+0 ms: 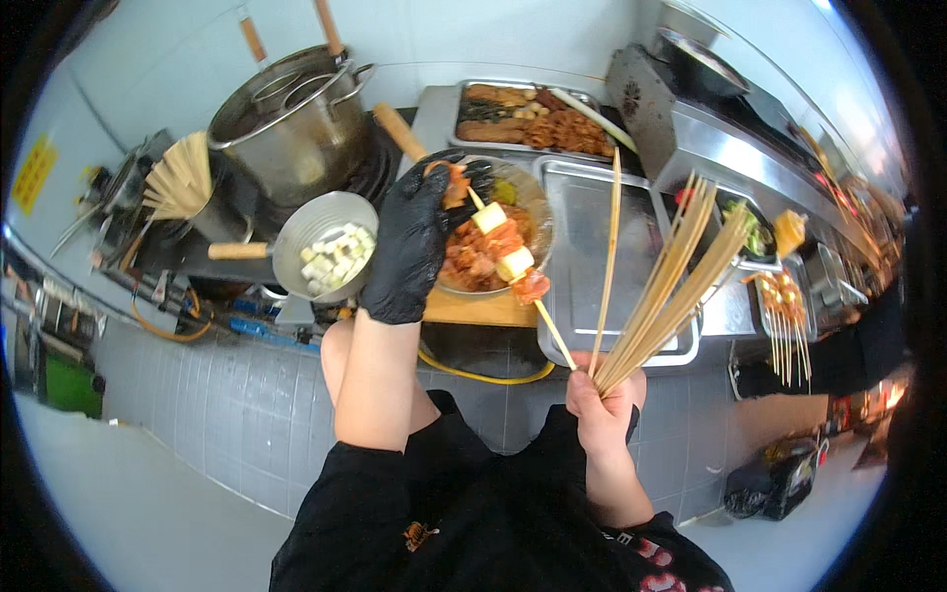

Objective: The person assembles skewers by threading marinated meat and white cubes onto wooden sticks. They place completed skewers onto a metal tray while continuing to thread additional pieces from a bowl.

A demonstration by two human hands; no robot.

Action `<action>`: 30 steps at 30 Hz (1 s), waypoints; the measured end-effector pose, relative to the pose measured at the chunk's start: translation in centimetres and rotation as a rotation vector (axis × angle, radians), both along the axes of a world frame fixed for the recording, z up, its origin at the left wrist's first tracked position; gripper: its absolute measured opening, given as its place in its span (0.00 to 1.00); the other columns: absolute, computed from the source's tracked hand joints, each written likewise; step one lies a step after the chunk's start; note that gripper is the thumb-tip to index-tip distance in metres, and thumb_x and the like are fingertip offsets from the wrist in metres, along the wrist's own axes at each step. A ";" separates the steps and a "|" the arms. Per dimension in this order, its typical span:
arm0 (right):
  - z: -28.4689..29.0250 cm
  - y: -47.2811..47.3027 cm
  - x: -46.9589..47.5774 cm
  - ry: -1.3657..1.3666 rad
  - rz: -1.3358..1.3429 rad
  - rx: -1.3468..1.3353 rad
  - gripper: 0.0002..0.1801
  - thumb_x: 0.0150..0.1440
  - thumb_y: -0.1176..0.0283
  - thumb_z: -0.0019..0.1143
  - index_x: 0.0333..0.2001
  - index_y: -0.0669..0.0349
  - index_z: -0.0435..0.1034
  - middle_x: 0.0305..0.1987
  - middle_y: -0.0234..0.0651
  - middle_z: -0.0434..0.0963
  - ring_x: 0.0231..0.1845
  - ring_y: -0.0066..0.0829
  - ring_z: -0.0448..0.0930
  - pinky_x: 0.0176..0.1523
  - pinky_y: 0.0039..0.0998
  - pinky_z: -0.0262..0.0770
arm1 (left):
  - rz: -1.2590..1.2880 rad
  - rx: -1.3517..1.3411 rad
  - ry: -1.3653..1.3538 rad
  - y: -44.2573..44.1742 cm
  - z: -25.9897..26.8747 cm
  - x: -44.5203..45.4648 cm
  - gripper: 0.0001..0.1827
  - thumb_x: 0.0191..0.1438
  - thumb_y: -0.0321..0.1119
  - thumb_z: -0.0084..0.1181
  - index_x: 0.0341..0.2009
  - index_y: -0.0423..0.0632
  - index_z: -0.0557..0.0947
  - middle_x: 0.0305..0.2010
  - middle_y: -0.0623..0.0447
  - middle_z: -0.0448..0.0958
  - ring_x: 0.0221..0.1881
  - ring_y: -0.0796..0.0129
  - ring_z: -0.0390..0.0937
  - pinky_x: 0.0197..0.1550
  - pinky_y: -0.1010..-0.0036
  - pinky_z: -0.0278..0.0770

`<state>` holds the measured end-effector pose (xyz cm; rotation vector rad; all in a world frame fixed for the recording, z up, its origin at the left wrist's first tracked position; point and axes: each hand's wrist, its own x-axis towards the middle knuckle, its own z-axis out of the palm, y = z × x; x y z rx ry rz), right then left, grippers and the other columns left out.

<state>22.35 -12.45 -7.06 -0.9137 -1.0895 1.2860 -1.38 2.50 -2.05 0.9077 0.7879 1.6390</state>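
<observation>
My left hand (418, 229), in a black glove, holds a piece of marinated meat (453, 185) at the tip of a wooden skewer (551, 329). On that skewer, pale scallion-like pieces (515, 264) alternate with red meat. My bare right hand (603, 407) grips its lower end together with a fanned bundle of bare skewers (658, 285). Below the gloved hand, marinated meat (473, 255) fills a wide metal bowl (546, 207). A pan (285, 255) with a wooden handle holds cut pale pieces (336, 259) to the left.
A large steel pot (296, 144) stands on the stove behind. Flat sticks (181, 177) stand in a metal container at left. A metal tray (599, 244) lies beside the bowl, a food tray (533, 122) behind it. Finished skewers (784, 311) lie at right, near a person's dark sleeve (851, 355).
</observation>
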 end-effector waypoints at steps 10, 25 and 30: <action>0.4 0.4 -0.8 -0.115 -0.012 -0.011 0.10 0.58 0.80 0.48 0.44 0.69 0.68 0.20 0.21 0.64 0.16 0.09 0.59 0.20 0.13 0.53 | -0.016 0.064 -0.122 0.1 0.2 -0.1 0.16 0.61 0.33 0.45 0.51 0.38 0.71 0.46 0.43 0.75 0.45 0.61 0.76 0.48 0.69 0.77; 0.5 0.2 -0.7 -0.205 -0.063 0.004 0.09 0.57 0.81 0.49 0.43 0.67 0.71 0.22 0.18 0.66 0.20 0.07 0.61 0.24 0.12 0.54 | 0.057 -0.004 0.068 -0.6 0.7 0.3 0.10 0.58 0.33 0.50 0.42 0.42 0.79 0.37 0.53 0.78 0.35 0.72 0.77 0.37 0.79 0.77; 1.3 0.1 -0.9 -0.379 -0.118 0.118 0.08 0.56 0.81 0.50 0.41 0.66 0.72 0.21 0.19 0.68 0.20 0.08 0.63 0.25 0.13 0.57 | 0.035 -0.048 0.121 -1.0 1.3 -0.3 0.11 0.58 0.33 0.51 0.42 0.41 0.78 0.37 0.52 0.79 0.35 0.71 0.77 0.36 0.78 0.78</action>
